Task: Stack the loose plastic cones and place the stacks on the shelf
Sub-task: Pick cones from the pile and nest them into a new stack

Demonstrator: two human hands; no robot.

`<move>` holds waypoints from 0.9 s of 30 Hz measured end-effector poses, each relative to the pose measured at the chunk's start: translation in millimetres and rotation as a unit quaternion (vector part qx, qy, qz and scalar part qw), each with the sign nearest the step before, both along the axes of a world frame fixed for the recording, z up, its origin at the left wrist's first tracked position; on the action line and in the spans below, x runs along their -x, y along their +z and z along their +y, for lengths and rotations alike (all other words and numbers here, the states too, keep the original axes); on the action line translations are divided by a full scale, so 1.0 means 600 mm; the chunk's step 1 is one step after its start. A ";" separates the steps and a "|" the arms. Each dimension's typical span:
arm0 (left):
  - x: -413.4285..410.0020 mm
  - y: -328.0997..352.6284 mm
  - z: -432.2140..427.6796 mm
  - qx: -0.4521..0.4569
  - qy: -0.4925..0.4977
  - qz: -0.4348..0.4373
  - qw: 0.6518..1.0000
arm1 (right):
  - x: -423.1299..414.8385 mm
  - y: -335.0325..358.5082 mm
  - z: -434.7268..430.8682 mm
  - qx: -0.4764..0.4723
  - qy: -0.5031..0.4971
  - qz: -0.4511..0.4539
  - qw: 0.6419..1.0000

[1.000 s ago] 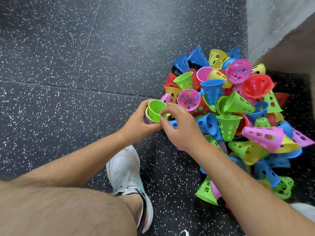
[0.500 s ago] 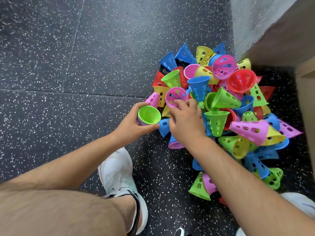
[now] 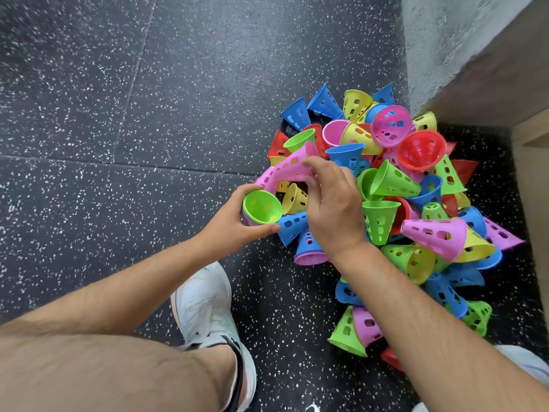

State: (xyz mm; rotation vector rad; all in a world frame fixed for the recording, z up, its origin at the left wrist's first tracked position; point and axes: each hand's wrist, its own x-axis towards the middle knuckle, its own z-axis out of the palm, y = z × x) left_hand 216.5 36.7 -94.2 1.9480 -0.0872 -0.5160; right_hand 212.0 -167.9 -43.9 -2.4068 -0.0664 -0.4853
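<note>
A heap of loose plastic cones (image 3: 395, 203) in blue, green, yellow, pink and red lies on the dark floor by the wall corner. My left hand (image 3: 230, 226) grips a short stack of cones (image 3: 261, 208), mouth up, with a green cone on top and purple rims below. My right hand (image 3: 332, 209) pinches a pink cone (image 3: 285, 169) lifted from the heap. Its narrow tip points down-left and sits at the rim of the green cone.
A speckled black rubber floor (image 3: 148, 114) spreads to the left. A grey wall (image 3: 445, 40) and a wooden shelf edge (image 3: 531, 138) stand at the right. My white shoe (image 3: 208, 310) is planted just below my hands; another shoe (image 3: 523, 364) shows at the lower right.
My right hand reached into the heap, took a pink cone and brought it left over the stack. The left hand kept holding the stack.
</note>
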 end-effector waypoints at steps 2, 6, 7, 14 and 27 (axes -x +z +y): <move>0.001 0.002 0.002 0.004 0.006 -0.006 1.000 | -0.003 0.003 0.011 -0.036 0.000 0.017 0.999; 0.001 0.002 0.013 0.033 0.023 -0.010 0.999 | 0.004 -0.009 0.034 -0.082 0.061 0.032 0.994; 0.002 0.002 0.016 0.038 0.028 -0.009 0.999 | 0.006 -0.014 0.040 -0.088 0.087 0.041 0.991; 0.008 -0.006 0.050 0.028 0.059 0.003 0.998 | 0.011 -0.045 0.083 -0.085 0.168 0.149 0.971; 0.006 -0.024 0.086 -0.003 0.063 0.035 0.997 | -0.092 -0.066 0.102 0.282 0.164 0.290 0.900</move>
